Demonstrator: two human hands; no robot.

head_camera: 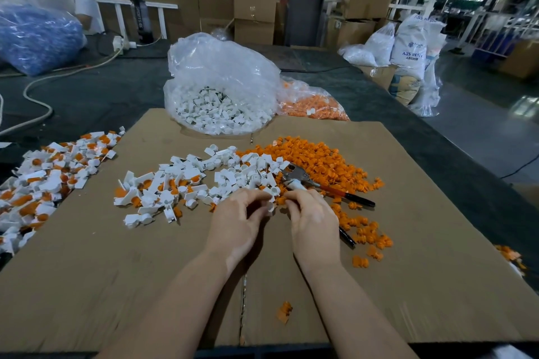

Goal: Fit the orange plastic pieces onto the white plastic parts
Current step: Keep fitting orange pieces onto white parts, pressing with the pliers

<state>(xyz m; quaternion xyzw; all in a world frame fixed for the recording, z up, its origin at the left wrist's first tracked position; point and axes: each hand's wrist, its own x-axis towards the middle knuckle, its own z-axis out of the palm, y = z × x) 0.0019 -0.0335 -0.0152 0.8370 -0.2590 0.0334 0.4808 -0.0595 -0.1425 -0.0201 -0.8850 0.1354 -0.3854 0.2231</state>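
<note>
Pinching white part [270,206] in left hand [236,223], right hand [313,223] pinching orange piece [281,200] beside it, over cardboard sheet [145,285] on worktop [87,96]. Loose white parts [204,178], orange pieces [320,163] just beyond.

Head view, down over near cardboard sheet [379,285]

Warehouse interior: stacked cardboard boxes [254,9] far beyond hands, white resin sacks [414,46] on glossy floor [478,125] far right.
</note>
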